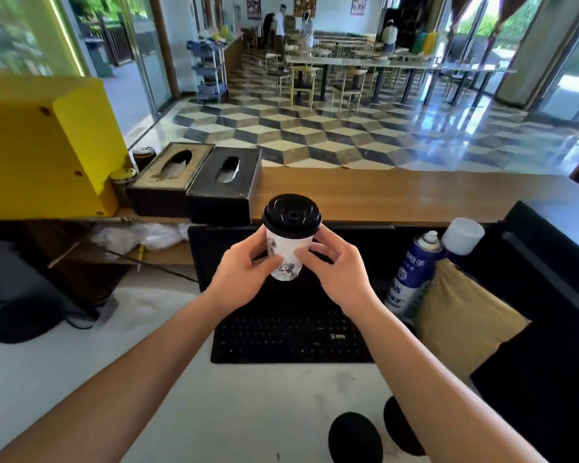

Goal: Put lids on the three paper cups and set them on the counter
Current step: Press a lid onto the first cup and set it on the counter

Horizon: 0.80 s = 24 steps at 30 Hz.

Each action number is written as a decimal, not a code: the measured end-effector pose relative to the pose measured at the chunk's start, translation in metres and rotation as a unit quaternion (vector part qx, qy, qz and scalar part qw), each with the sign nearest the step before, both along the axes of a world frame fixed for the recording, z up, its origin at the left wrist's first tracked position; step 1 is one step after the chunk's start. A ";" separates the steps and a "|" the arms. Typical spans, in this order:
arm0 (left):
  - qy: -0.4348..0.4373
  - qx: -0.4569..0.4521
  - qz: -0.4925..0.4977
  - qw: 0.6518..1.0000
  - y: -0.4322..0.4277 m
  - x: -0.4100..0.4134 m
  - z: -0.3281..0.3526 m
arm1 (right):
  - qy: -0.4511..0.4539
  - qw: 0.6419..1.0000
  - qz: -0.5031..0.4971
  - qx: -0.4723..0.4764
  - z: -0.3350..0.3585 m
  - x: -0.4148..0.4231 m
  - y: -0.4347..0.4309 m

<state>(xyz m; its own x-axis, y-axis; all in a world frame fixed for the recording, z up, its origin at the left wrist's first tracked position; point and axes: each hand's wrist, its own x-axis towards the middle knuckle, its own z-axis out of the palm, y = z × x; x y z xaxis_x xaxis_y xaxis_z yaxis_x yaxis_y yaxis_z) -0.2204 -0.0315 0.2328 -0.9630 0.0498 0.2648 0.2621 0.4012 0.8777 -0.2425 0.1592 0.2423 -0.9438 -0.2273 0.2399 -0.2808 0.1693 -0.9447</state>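
Observation:
A white paper cup (286, 255) with a dark printed drawing is held up in front of me, above the black keyboard. A black lid (292, 215) sits on its rim. My left hand (244, 272) grips the cup's left side and my right hand (338, 272) holds its right side with fingertips on the wall. The wooden counter (398, 195) runs just behind the cup. Two round black lids (355, 437) (400, 426) lie on the white worktop near my right forearm. No other cups are in view.
Two dark tissue boxes (214, 182) stand on the counter's left end beside a yellow box (44, 152). A blue spray can (413, 269), a padded envelope (462, 315) and a black device (555, 295) sit right of the keyboard (291, 339). People stand in the far dining room.

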 end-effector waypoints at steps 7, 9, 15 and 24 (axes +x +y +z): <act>0.036 -0.027 0.055 0.997 0.009 -0.039 0.034 | 0.036 0.998 -0.017 0.038 0.036 -0.044 -0.008; 0.042 -0.036 0.075 0.996 0.011 -0.050 0.037 | 0.044 0.998 -0.019 0.041 0.039 -0.057 -0.010; 0.040 -0.050 0.116 0.991 0.017 -0.075 0.038 | 0.035 0.997 -0.019 0.063 0.039 -0.090 -0.014; 0.016 -0.030 0.149 0.988 0.016 -0.107 0.033 | 0.024 0.996 -0.010 0.088 0.026 -0.134 -0.026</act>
